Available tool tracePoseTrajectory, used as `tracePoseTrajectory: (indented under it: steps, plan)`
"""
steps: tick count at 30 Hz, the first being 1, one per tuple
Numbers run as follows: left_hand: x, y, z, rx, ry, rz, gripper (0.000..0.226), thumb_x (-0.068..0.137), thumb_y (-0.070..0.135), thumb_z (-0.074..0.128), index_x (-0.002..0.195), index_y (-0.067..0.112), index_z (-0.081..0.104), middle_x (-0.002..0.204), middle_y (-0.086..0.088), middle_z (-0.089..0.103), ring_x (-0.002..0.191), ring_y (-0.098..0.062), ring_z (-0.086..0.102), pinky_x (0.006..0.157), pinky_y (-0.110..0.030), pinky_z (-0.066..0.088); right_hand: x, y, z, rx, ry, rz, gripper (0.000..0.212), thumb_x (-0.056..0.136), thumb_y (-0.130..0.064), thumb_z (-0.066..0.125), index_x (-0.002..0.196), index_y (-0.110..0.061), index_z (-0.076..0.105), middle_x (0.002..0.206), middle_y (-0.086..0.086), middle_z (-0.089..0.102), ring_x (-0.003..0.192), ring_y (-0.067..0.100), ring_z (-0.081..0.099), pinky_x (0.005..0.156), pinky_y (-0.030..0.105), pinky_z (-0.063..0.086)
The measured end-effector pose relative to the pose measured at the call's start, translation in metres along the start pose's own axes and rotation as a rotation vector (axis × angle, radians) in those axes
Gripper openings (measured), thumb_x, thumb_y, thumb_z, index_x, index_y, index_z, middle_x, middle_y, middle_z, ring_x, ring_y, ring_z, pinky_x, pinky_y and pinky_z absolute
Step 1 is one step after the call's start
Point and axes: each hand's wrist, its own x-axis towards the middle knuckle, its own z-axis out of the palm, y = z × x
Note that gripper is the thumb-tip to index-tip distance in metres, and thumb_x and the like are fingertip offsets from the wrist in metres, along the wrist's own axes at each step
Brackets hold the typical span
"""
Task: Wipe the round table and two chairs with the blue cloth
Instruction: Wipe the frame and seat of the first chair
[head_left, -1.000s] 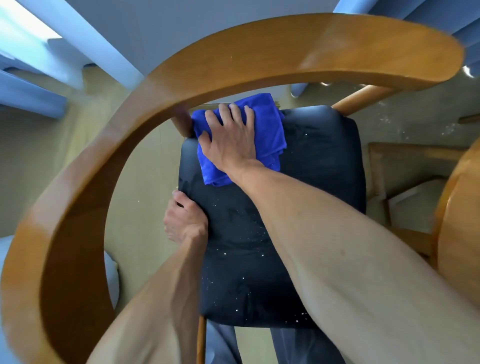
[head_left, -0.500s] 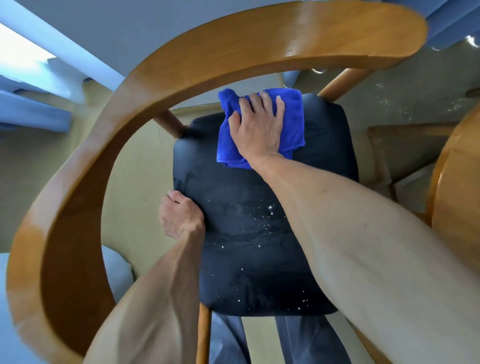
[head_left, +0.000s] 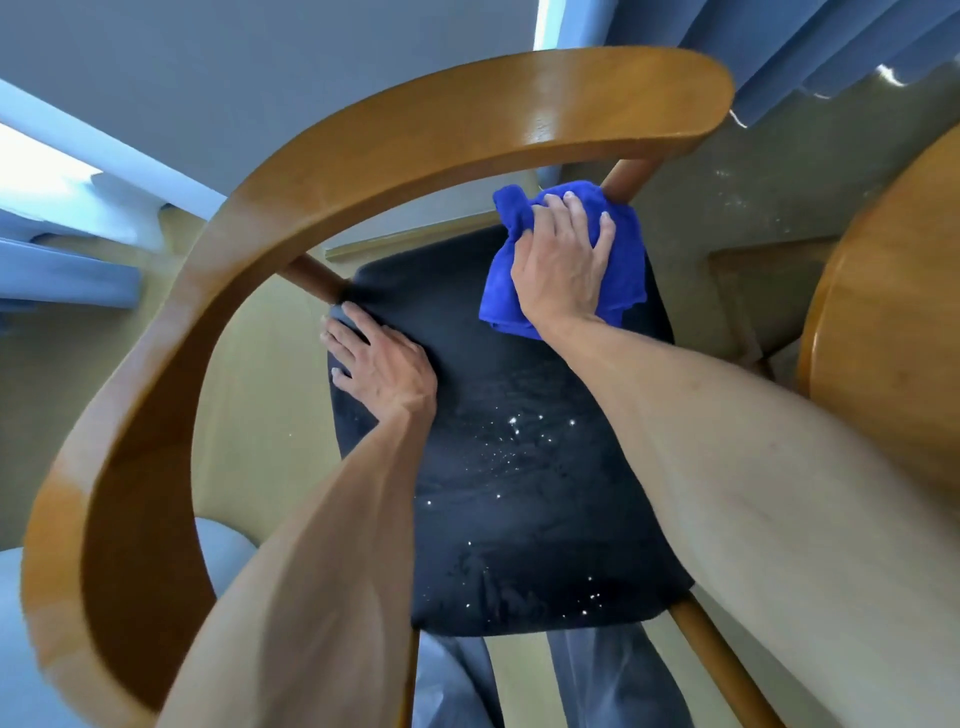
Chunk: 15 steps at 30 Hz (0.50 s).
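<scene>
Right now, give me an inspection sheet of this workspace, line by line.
Surface: dark chair seat, white specks across its middle and front.
Job's things: blue cloth bunched at the seat's far right corner, against a wooden post; round table edge at right.
Clutter: nothing seen.
Grips: right hand pressed on the cloth, fingers spread; left hand flat on the seat's left edge.
Cables: nothing seen.
Surroundings: curved wooden backrest, blue curtain, yellowish floor.
</scene>
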Motion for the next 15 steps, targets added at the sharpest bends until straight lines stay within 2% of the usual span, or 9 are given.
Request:
tracePoseTrajectory:
  steps: [7, 11, 15]
  plan:
    - [0.006, -0.006, 0.000, 0.022, -0.009, 0.044, 0.053, 0.104, 0.026, 0.022, 0.155, 0.013, 0.013, 0.163, -0.015, 0.013, 0.150, -0.032, 0.010, 0.112, -0.052, 0.025, -0.009, -0.002, -0.001, 0.064, 0.019, 0.081, 0.030, 0.097, -0.025, 0.041, 0.119, -0.020, 0.061, 0.143, -0.005, 0.053, 0.143, 0.014, 0.036, 0.117, 0.049, 0.017]
    - [0.006, -0.004, -0.006, 0.010, -0.041, 0.042, 0.053, 0.104, 0.025, 0.023, 0.155, 0.013, 0.013, 0.163, -0.016, 0.012, 0.150, -0.033, 0.010, 0.113, -0.052, 0.024, -0.035, 0.017, -0.006, 0.094, 0.071, 0.110, 0.032, 0.097, -0.022, 0.037, 0.118, -0.017, 0.061, 0.143, -0.005, 0.053, 0.142, 0.014, 0.037, 0.115, 0.049, 0.022]
    - [0.007, -0.009, -0.013, 0.002, -0.057, 0.065, 0.053, 0.103, 0.026, 0.025, 0.153, 0.013, 0.016, 0.160, -0.018, 0.016, 0.147, -0.035, 0.014, 0.109, -0.053, 0.032, -0.074, 0.051, -0.011, 0.087, 0.065, 0.249, 0.031, 0.095, -0.030, 0.037, 0.116, -0.018, 0.057, 0.147, -0.006, 0.049, 0.143, 0.015, 0.036, 0.111, 0.050, 0.029]
